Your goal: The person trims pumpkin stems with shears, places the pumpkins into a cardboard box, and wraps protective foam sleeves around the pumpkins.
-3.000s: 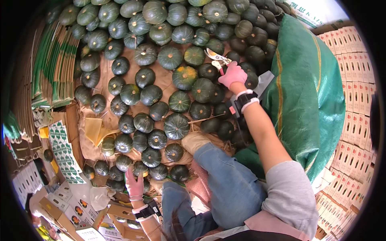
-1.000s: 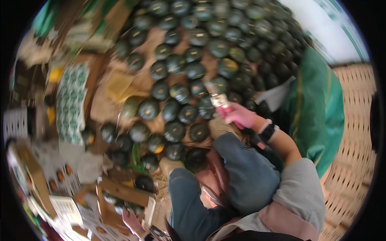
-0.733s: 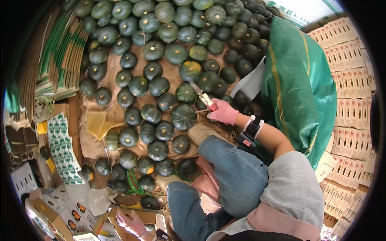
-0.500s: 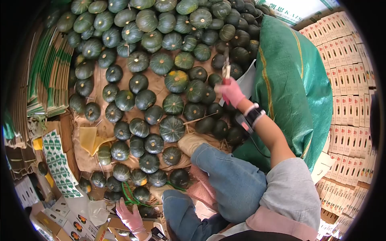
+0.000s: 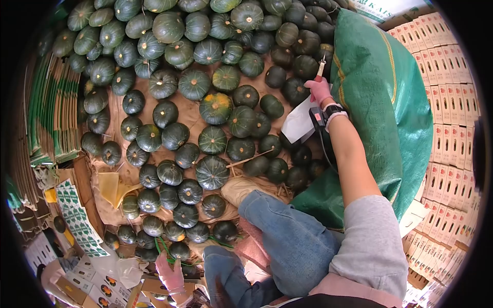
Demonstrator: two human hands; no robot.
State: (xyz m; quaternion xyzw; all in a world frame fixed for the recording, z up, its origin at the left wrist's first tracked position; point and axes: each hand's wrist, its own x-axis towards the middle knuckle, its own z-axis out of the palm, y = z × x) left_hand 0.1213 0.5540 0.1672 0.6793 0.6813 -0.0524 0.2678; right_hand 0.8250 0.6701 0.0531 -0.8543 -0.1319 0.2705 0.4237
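In a pink glove, my right hand (image 5: 319, 90) reaches out at the upper right, closed round red-handled pruning shears (image 5: 321, 71). The blades point up toward a dark green pumpkin (image 5: 323, 52) beside the green woven sack. Under my wrist lies a white sheet (image 5: 300, 120). My left hand (image 5: 169, 272), also gloved in pink, is low in the view with its fingers apart and nothing visible in it. It is over an open cardboard box (image 5: 154, 285), close to a small pumpkin (image 5: 179, 250) and some green straps (image 5: 163, 246).
Many pumpkins (image 5: 195, 84) lie on brown paper (image 5: 120, 205) and heap up at the back. A large green sack (image 5: 380, 113) bulges at the right, before stacked printed cartons (image 5: 447, 133). Flattened cartons (image 5: 51, 118) stand at the left. Another person (image 5: 51, 277) shows at lower left.
My right hand has moved right and slightly up with the shears, uncovering more of the white sheet. The left hand has shifted slightly right and down. The whole view has shifted a little.
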